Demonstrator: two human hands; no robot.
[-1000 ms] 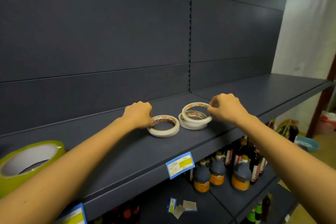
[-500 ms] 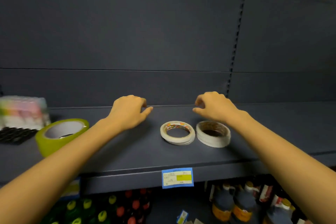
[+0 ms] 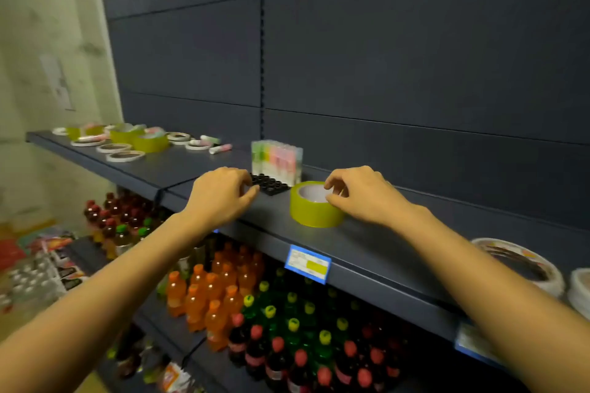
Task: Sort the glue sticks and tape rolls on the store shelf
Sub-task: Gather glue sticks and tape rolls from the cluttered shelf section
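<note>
Pinching, in the head view, with the right hand (image 3: 360, 198), the near rim of the wide yellow-green tape roll (image 3: 314, 212) lying flat on the dark grey metal shelf (image 3: 376, 249), just beside the black plastic socket tray (image 3: 270, 184) and clear pack of pastel glue sticks (image 3: 276, 158). Holding the left hand (image 3: 220, 198) loosely curled, empty, by that tray. Could slip from so shallow a pinch onto the soft-drink bottles (image 3: 223, 297) below. Cannot read the blue-and-yellow price tag (image 3: 308, 264): too small.

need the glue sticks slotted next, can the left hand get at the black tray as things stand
Probably yes: the left hand hovers right beside the black tray, empty, with nothing between them.
</note>
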